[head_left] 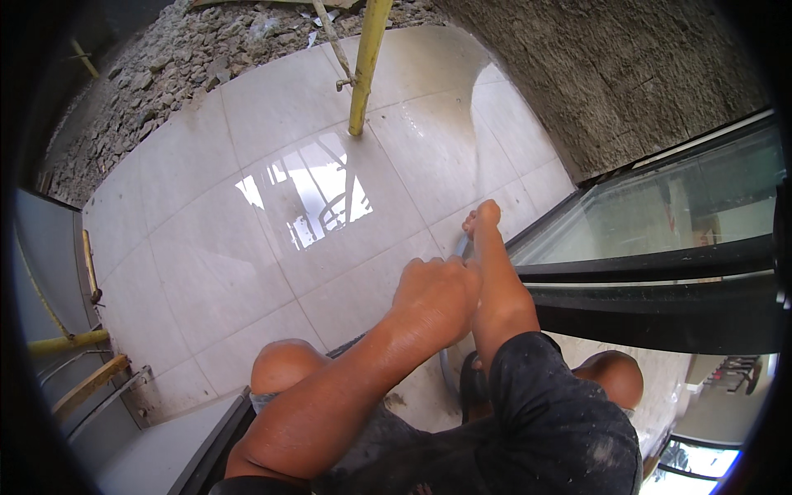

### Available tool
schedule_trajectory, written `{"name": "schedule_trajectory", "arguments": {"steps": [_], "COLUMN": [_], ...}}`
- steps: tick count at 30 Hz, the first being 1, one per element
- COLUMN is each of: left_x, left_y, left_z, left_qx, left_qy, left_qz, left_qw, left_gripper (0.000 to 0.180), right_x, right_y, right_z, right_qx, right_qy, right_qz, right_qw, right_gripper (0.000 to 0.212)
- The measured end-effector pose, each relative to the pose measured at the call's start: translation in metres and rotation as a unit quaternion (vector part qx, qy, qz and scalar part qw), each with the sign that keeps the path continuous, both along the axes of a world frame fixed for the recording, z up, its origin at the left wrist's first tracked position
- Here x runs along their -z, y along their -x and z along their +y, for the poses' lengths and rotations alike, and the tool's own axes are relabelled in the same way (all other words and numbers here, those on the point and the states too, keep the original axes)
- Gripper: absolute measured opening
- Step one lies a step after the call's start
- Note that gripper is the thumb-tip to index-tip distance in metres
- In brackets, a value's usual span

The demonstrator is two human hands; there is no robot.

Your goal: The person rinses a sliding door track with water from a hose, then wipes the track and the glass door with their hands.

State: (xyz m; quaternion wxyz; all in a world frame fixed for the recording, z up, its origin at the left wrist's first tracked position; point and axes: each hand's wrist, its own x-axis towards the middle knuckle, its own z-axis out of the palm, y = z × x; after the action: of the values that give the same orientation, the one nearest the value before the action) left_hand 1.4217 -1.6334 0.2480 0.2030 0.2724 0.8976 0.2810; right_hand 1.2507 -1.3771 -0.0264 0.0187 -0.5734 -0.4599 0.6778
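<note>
My right hand (484, 217) is stretched forward, its fingers closed round the front end of a pale grey hose (463, 245). From that end a thin stream of water (475, 157) runs ahead over the light tiled floor (198, 280). Closer to me, my left hand (437, 297) is curled in a fist on the same hose, with its palm and fingertips turned out of sight. Below this fist the hose hangs down between my knees. Brownish water (433, 70) spreads over the far tiles.
A yellow metal post (366, 74) stands on the tiles ahead. Broken rubble (190, 49) lies beyond the floor's far left edge. To the right are a rough wall (627, 74) and a dark-framed glass door (660, 206). A wooden piece (89, 386) leans at the left.
</note>
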Motion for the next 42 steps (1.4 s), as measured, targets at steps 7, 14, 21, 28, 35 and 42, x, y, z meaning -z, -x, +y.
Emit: {"name": "schedule_trajectory", "arguments": {"steps": [7, 14, 21, 28, 35, 42], "left_x": [0.002, 0.003, 0.000, 0.001, 0.000, 0.004], "left_y": [0.001, 0.002, -0.001, 0.001, 0.002, 0.004], "left_z": [-0.003, -0.004, 0.001, -0.003, -0.001, 0.010], "left_qx": [0.000, 0.009, 0.000, -0.010, -0.002, 0.030], "left_qy": [-0.010, 0.009, -0.003, -0.001, 0.005, 0.028], "left_qz": [0.009, 0.001, 0.026, 0.005, 0.000, -0.004], "left_qw": [1.000, 1.000, 1.000, 1.000, 1.000, 0.999], "left_gripper": [0.031, 0.032, 0.034, 0.034, 0.033, 0.033], "right_x": [-0.009, -0.002, 0.006, -0.025, -0.014, 0.008], "right_y": [-0.001, -0.001, -0.011, -0.006, -0.001, -0.008], "right_z": [-0.034, -0.059, 0.011, -0.029, -0.031, -0.064], "right_qx": [-0.047, -0.135, -0.033, -0.022, -0.048, -0.131], "right_qy": [0.005, 0.029, 0.056, 0.030, 0.043, 0.085], "right_qz": [0.013, 0.028, 0.025, 0.025, 0.031, 0.017], "right_qw": [0.999, 0.990, 0.998, 0.999, 0.997, 0.988], "right_gripper": [0.021, 0.021, 0.020, 0.023, 0.023, 0.030]}}
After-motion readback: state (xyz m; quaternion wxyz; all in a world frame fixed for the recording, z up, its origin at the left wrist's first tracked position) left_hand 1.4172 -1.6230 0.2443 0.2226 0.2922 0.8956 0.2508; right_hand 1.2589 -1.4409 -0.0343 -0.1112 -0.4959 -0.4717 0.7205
